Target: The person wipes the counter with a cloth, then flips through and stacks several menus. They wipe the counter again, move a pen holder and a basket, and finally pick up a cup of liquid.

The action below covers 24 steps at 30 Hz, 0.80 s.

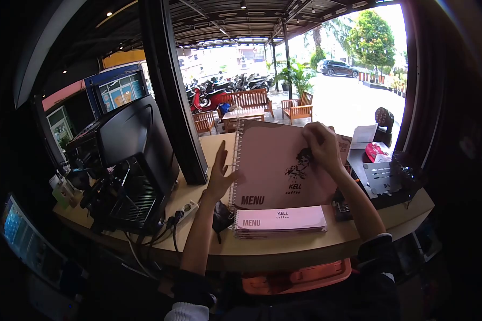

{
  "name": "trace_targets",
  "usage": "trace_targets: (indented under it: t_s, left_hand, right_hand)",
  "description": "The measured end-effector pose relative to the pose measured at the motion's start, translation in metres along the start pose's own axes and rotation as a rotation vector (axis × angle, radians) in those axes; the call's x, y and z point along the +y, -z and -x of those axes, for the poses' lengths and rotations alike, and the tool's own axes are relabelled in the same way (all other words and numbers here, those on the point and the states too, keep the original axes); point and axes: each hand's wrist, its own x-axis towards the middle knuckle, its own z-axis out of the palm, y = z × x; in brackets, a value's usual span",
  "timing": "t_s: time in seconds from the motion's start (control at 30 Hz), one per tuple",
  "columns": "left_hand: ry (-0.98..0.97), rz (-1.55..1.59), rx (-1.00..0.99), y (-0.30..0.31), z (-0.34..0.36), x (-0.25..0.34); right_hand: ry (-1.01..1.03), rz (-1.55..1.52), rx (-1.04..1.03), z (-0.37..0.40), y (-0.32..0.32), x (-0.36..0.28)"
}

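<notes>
A pink spiral-bound menu [268, 160] stands nearly upright above the counter, with a drawing and "KELL coffee" on its cover. My right hand [325, 148] pinches its upper right part, fingers bent over the top edge. At the spiral side, my left hand [219, 179] has its fingers stretched upward and its thumb reaching to the lower part of the binding. Just below lies a stack of similar menus [281, 220], "MENU" showing on the top one. Part of another printed page shows behind my right wrist.
On the left of the wooden counter [305, 246] stands a black espresso machine [134, 160], beside a dark post [171, 91]. Cables run to a power strip [187, 210]. A black cash drawer and devices [383, 179] occupy the right. An orange tray-like object [297, 278] is below the edge.
</notes>
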Motion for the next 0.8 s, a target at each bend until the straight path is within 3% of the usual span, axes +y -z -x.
trace_targets:
  t_s: [0.07,0.2,0.27,0.33,0.4,0.6,0.67,0.7,0.77,0.8]
  left_hand:
    - [0.137,0.092,-0.172,-0.009,0.009,0.037]
    - [0.280,0.041,-0.052,-0.021,0.015,0.072]
    - [0.066,-0.049,0.087,-0.022,0.015,0.079]
    - [0.057,-0.037,0.109,-0.022,0.015,0.073]
    - [0.059,0.011,0.111,-0.022,0.018,0.068]
    - [0.134,0.214,0.285,-0.007,0.021,0.017]
    - [0.374,0.360,0.238,0.001,0.022,0.000]
    - [0.428,0.411,0.264,0.000,0.024,-0.011]
    - [0.478,0.294,0.197,0.001,0.031,-0.038]
    - [0.526,0.175,0.131,0.001,0.036,-0.054]
  right_hand:
    - [0.047,-0.019,-0.002,-0.004,-0.007,-0.005]
    - [0.047,0.004,0.014,-0.007,-0.015,-0.013]
    - [0.046,-0.009,-0.004,-0.010,-0.017,-0.010]
    - [0.043,-0.020,-0.021,-0.009,-0.017,-0.007]
    - [0.297,0.190,0.108,-0.007,-0.014,-0.002]
    - [0.031,0.332,0.143,0.051,0.000,0.065]
    - [-0.291,0.292,0.091,0.075,-0.003,0.101]
    - [-0.293,0.294,0.092,0.085,-0.001,0.111]
    - [-0.711,-0.488,-0.161,0.104,0.002,0.126]
    - [-0.669,-0.328,-0.209,0.119,0.001,0.136]
